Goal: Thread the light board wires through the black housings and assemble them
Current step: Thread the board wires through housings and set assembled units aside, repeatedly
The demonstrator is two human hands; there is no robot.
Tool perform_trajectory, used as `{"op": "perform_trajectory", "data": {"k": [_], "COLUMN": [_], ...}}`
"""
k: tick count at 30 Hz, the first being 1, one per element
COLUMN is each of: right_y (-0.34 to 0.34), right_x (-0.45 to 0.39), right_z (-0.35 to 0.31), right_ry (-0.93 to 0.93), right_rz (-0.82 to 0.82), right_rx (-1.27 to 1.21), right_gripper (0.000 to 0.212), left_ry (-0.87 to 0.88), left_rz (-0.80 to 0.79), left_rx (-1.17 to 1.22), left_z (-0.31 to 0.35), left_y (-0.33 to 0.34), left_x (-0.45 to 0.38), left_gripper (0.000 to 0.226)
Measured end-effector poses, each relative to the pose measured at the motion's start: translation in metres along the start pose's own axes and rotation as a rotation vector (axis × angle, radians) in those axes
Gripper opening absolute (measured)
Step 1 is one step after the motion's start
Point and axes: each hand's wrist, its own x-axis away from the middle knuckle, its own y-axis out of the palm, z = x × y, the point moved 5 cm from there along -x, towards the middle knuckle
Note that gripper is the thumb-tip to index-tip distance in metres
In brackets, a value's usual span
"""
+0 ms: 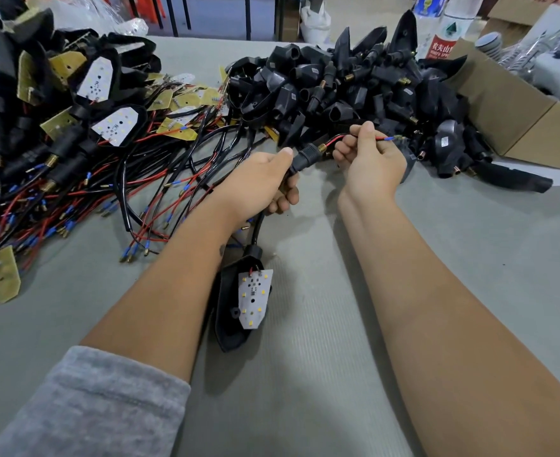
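Note:
My left hand (262, 183) grips a black stem housing (306, 155) with a brass threaded tip. Red and black wires (334, 140) come out of that tip, and my right hand (369, 156) pinches them; their blue-sleeved ends (391, 138) stick out past my thumb. A black sleeved cable (259, 227) runs down from my left hand to a black lamp housing (230, 311) lying on the table, with a white LED light board (253, 298) resting at its mouth.
A heap of empty black housings (354, 84) lies behind my hands. At left is a tangle of wired light boards and assembled units (83, 153). A cardboard box (516, 117) stands at the right. The table has a grey cover (338, 357).

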Motion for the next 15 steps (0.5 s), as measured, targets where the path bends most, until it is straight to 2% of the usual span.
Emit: {"op": "perform_trajectory", "data": {"k": [4,8,10,12,15], "right_y": [0.001,0.010,0.018,0.025,0.026], "right_x": [0.001,0.008,0.014,0.020,0.022], "right_z": [0.002,0.009,0.010,0.010,0.009], "right_ry": [0.046,0.199,0.255,0.226,0.148], "right_rz": [0.020,-0.097,-0.240,-0.384,-0.408], "right_rx": [-0.109,-0.127,-0.024,0.137,0.269], "right_gripper": [0.024,0.015,0.014,0.016,0.017], "left_ry": [-0.005,-0.036,-0.031,-0.020,-0.007], "left_rz": [0.008,0.089,0.100,0.100,0.082], "left_rx": [0.045,0.178,0.202,0.194,0.178], "left_z": [-0.002,-0.004,-0.005,-0.005,-0.007], "left_y": [-0.002,-0.005,-0.005,-0.005,-0.007], "left_x": [-0.001,-0.005,-0.007,-0.008,-0.007], "left_gripper": [0.045,0.047,0.048,0.048,0.048]}}
